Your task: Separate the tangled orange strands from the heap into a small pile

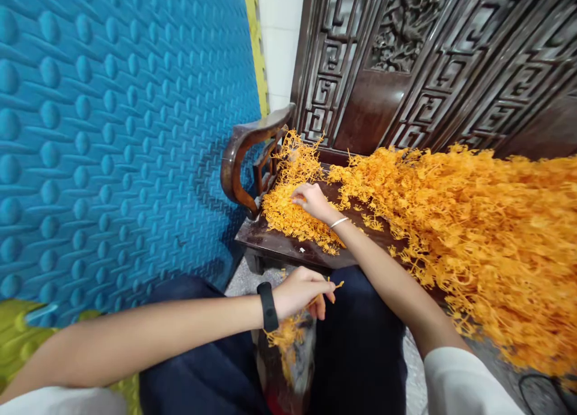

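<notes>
My left hand [301, 293], with a black band on the wrist, is closed in a pinch on a small orange plastic piece [336, 284] above a clump of the same orange pieces [283, 337] between my knees. My right hand [312, 200], with a thin bracelet, reaches across to a small heap of orange plastic sprigs [288, 208] on the dark wooden seat [274, 244], fingers curled down into the heap. A far larger pile of orange sprigs [478, 223] covers the seat to the right.
A curved wooden armrest [243, 151] rises left of the small heap. The carved wooden chair back [406, 60] stands behind. A blue embossed foam mat [112, 121] fills the left side. A dark container [288, 373] sits between my legs.
</notes>
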A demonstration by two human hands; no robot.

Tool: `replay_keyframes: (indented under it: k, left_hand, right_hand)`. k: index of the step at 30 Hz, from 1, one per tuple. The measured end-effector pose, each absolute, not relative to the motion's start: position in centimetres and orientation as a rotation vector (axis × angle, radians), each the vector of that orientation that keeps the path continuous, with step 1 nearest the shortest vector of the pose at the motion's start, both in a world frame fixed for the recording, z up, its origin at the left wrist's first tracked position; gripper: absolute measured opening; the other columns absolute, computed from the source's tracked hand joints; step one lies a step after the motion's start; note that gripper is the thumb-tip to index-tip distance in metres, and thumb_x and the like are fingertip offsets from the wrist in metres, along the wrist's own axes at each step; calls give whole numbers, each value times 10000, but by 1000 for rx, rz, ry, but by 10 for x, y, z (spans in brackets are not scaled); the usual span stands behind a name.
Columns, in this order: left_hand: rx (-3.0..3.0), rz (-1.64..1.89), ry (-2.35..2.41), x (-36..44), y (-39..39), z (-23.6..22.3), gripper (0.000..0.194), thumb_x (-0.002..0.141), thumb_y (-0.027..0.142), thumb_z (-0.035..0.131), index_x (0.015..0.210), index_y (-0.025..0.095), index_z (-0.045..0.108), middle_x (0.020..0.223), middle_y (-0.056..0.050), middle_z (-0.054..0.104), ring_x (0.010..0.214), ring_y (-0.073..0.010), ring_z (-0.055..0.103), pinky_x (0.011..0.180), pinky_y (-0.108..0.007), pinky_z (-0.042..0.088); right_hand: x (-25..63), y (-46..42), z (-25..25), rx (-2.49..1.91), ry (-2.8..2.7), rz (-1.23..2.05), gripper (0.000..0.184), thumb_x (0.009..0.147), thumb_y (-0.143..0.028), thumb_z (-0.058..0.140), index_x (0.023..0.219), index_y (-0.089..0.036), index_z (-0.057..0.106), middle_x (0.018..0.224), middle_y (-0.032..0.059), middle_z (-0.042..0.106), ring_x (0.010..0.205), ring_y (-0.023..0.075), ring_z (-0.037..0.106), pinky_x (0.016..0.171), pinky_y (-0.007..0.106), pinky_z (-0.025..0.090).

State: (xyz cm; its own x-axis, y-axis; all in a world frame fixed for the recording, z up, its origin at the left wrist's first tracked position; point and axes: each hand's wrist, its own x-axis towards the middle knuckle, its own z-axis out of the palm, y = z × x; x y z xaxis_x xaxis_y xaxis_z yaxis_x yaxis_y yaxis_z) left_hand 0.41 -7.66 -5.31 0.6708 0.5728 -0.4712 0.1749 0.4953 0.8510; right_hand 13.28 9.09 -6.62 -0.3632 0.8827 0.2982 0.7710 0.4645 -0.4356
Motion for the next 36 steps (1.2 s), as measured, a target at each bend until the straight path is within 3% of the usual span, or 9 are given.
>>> replay_keyframes:
  k: [4,9,19,24,29,36]
  left_hand:
    - [1006,300,770,-3,-80,-48,248,667,377,606,621,133,617,450,-22,575,434,-113,515,507,-243,367]
    - [936,377,804,-18,-72,-39,226,673,337,657,763,129,651,642,-37,649,544,-108,578,562,-228,382]
    - [976,858,826,-40,-47,-14,96,647,187,677,710,118,699,775,-53,686,751,-118,590,731,-229,414]
    - [944,833,840,-49,-32,-13,153,646,223,702,760,122,709,765,-46,665,684,-97,552,575,-199,388]
    - [884,866,845,-51,-26,-10,129,702,201,645,772,97,676,751,-55,648,670,-107,566,588,-222,459]
    - [859,991,827,-47,-16,-10,64,701,129,590,647,102,611,649,-16,616,620,-97,561,591,-208,458]
  right_hand:
    - [132,94,-69,-1436,-2223,382,131,775,-125,575,895,-102,624,722,53,609,672,141,509,658,255,365]
    - [138,93,-68,-1479,-2242,313,115,751,-86,560,822,-109,647,766,72,620,745,159,521,706,262,375]
    - [137,86,-57,-1519,-2276,307,187,630,-4,610,766,-118,671,794,53,582,679,128,480,698,258,396]
    - [129,65,-38,-1301,-2133,276,153,719,-74,546,813,-147,642,855,48,569,676,128,482,728,290,413]
    - [121,21,-13,-1065,-1748,109,170,838,-175,447,947,-194,576,881,53,563,671,142,482,684,309,419]
    - [110,-34,-9,-764,-2301,163,145,862,-290,493,957,-218,575,851,63,607,789,179,565,730,335,464]
